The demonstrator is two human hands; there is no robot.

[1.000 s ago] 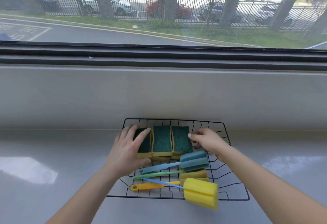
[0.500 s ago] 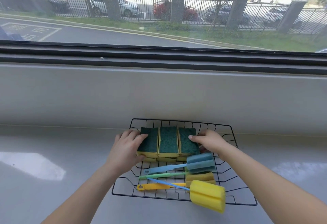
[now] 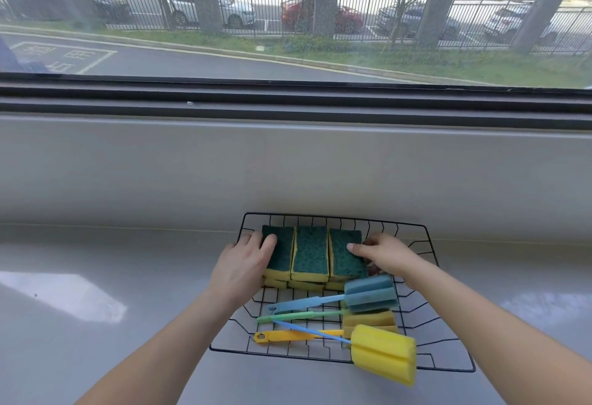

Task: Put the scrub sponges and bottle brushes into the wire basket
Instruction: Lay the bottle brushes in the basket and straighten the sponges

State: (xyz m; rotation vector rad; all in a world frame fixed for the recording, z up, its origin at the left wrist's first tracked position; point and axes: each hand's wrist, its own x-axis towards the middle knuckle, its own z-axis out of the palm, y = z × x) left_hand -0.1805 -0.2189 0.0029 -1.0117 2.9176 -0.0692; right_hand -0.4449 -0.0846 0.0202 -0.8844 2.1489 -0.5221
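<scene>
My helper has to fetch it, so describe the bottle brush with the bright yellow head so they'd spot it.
On the grey counter below the window sits a wire basket. At its front right corner lies the brush, its head overhanging the rim. Unlike the blue-headed brush and duller mustard head behind it, it is bright yellow on a thin blue handle.

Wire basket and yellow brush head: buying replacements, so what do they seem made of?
Wire basket: probably metal wire with a black coating, judging by its thin rigid grid. Yellow brush head: likely soft foam, matte, with cut grooves.
</scene>
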